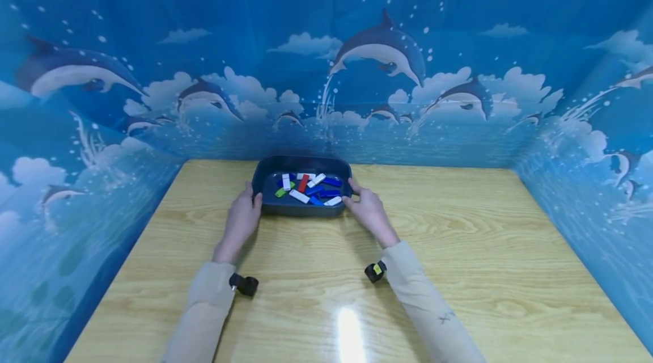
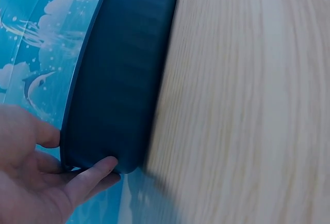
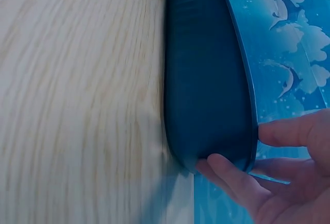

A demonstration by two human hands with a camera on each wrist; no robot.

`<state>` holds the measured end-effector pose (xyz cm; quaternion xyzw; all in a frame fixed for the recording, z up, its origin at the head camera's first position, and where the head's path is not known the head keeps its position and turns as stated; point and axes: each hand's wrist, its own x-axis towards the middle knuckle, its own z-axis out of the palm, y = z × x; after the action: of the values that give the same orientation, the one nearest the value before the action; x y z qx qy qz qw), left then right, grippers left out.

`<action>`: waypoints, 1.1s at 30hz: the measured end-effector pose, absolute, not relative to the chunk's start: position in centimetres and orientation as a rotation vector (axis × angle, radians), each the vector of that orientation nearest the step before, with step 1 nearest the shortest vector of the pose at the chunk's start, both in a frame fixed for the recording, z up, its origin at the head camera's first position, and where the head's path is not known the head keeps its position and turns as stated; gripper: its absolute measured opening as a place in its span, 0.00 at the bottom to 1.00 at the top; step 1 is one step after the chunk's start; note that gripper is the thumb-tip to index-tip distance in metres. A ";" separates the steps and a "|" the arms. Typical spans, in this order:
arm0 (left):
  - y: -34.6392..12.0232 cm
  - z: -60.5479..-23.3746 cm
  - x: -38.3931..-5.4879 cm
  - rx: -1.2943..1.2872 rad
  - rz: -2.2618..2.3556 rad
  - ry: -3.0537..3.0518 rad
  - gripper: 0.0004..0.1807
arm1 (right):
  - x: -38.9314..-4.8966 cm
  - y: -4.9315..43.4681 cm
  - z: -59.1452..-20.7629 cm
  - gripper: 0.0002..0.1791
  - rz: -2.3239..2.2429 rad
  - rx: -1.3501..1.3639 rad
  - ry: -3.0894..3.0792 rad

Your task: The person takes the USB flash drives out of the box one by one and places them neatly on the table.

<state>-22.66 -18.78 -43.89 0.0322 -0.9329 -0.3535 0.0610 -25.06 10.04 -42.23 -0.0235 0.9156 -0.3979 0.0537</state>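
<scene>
A dark rectangular plastic bin [image 1: 301,211] is at the back of the table, left of the middle. Inside lie several small oblong pieces that look like USB sticks [image 1: 299,197], in white, blue, red and green. The left hand [image 1: 242,216] grips the bin's left end; in the left wrist view, that hand [image 2: 49,175] has its fingers at the corner and rim. At the opposite end, the right hand [image 1: 368,209] holds the bin, and the right wrist view shows this hand [image 3: 281,175] pinching the corner. Whether the bin's base touches the table cannot be told.
The light wood-grain table [image 1: 459,249] stretches out in front and to the right. A blue curtain [image 1: 326,68] printed with dolphins stands close behind the bin and along both sides. Each wrist wears a small black camera [image 1: 245,285].
</scene>
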 end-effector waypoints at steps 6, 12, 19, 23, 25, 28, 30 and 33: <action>-17.8 -43.9 -22.7 0.061 -1.069 -2.824 0.30 | -25.1 11.1 -42.5 0.33 -1.242 -0.049 2.768; -16.7 -44.1 -22.7 0.005 -1.035 -2.821 0.29 | -25.3 12.2 -42.8 0.33 -1.277 -0.019 2.748; -15.0 -44.1 -22.9 -0.064 -1.013 -2.812 0.30 | -25.6 13.7 -42.9 0.33 -1.295 0.023 2.750; -14.2 -44.2 -23.0 -0.081 -1.013 -2.796 0.30 | -25.6 14.6 -43.0 0.33 -1.305 0.032 2.752; -13.8 -44.3 -23.0 -0.100 -1.012 -2.789 0.30 | -25.6 15.1 -43.1 0.33 -1.318 0.040 2.743; -13.3 -44.4 -22.9 -0.113 -1.031 -2.790 0.30 | -25.6 15.7 -43.2 0.33 -1.323 0.043 2.739; -13.0 -44.4 -23.0 -0.116 -1.040 -2.789 0.30 | -25.6 16.1 -43.2 0.32 -1.324 0.038 2.746; -12.6 -44.3 -23.0 -0.118 -1.046 -2.797 0.30 | -25.6 16.5 -43.2 0.32 -1.308 0.028 2.773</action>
<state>-23.01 -12.57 -44.29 -0.0394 -0.9331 -0.3490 0.0765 -25.58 16.53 -43.17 0.0092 0.9038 -0.4263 0.0378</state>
